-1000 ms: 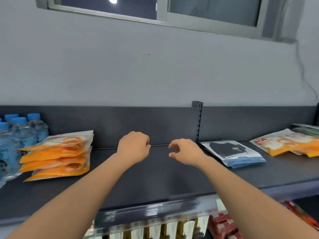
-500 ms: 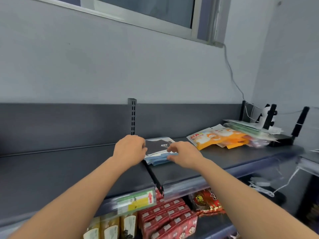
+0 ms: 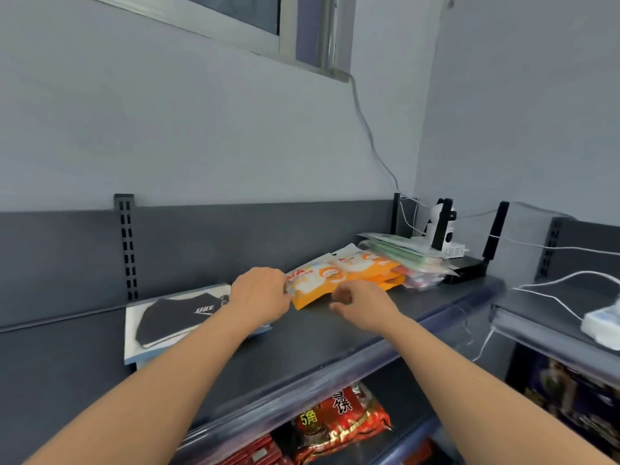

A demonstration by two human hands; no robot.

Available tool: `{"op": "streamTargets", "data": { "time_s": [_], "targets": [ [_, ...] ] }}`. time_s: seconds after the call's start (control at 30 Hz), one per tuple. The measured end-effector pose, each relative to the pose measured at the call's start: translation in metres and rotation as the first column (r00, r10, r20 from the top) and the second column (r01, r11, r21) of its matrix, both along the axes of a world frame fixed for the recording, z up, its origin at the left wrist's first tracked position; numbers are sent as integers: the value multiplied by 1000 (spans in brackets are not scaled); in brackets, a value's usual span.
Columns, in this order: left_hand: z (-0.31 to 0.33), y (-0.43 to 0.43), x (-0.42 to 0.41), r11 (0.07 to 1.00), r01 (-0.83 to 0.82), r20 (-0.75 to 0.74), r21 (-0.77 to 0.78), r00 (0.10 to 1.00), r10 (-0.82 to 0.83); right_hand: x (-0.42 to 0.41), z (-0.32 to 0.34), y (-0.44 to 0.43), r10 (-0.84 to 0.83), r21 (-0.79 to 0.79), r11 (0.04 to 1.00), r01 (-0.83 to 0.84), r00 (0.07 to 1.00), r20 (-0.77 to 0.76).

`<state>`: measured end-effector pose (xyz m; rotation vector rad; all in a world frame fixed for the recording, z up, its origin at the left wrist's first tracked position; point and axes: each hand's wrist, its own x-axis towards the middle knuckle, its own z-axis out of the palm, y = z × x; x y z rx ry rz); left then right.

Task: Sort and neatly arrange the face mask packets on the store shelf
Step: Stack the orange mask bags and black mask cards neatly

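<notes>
Hands are moving from black mask packet [image 3: 174, 317] to orange packet [image 3: 335, 276], the next pile to sort: left hand [image 3: 260, 293] grip is pinching its edge; right hand [image 3: 364, 305] grip cannot be told.

**Colour and Pattern Findings: Top Shelf**

The front packet [image 3: 339, 280] is showing orange with a white panel, cartoon figures and red lettering. The left packet [image 3: 174, 320] is displaying a black mask with white lettering on white, with blue edging its near side. The far stack [image 3: 402, 255] is reading pale green. The shelf [image 3: 335, 333] is presenting dark grey. Below, the snack bag [image 3: 339, 417] is showing red with yellow lettering. Far right, the camera [image 3: 451, 245] is appearing white and the router [image 3: 466, 268] black.
</notes>
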<state>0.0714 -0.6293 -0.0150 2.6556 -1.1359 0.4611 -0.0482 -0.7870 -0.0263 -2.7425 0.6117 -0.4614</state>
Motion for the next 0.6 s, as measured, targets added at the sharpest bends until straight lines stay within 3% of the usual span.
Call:
{"op": "streamTargets", "data": {
  "time_s": [0.27, 0.43, 0.6],
  "targets": [
    [-4, -88, 47, 979, -52, -76, 196, 995, 68, 27, 13, -89, -144, -35, 989, 147, 987, 68],
    [-14, -123, 73, 960, -99, -259, 261, 951, 168, 50, 8, -134, -236, 4, 971, 240, 950, 204],
    [-19, -142, 82, 969, -98, -421, 227, 887, 188, 66, 1, -161, -244, 67, 969, 237, 960, 138]
  ]
}}
